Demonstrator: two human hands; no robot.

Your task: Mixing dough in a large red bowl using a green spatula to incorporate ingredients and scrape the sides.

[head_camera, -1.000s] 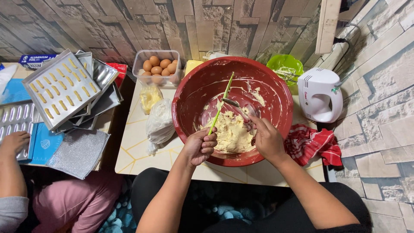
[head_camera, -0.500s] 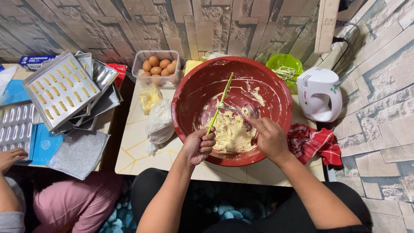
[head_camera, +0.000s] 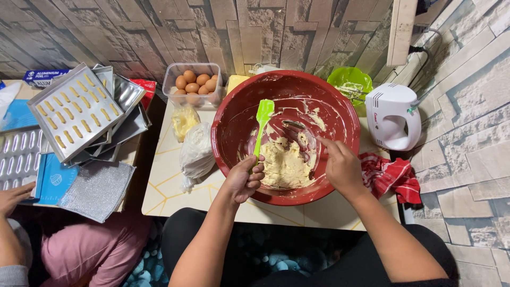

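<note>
A big red bowl sits on a small white table in front of me. Pale yellow dough lies in its bottom, with smears up the walls. My left hand grips the handle of a green spatula, whose blade points up and away over the dough. My right hand reaches into the bowl from the right, fingertips at the dough's edge, holding nothing I can make out.
A white hand mixer and a red cloth lie right of the bowl. Behind are a box of eggs and a green bowl. Plastic bags lie left. Stacked baking trays and another person's hand are far left.
The spatula blade has turned flat toward the camera and lifted off the dough. My right hand stays at the dough. The other person's hand at the left has drawn back slightly.
</note>
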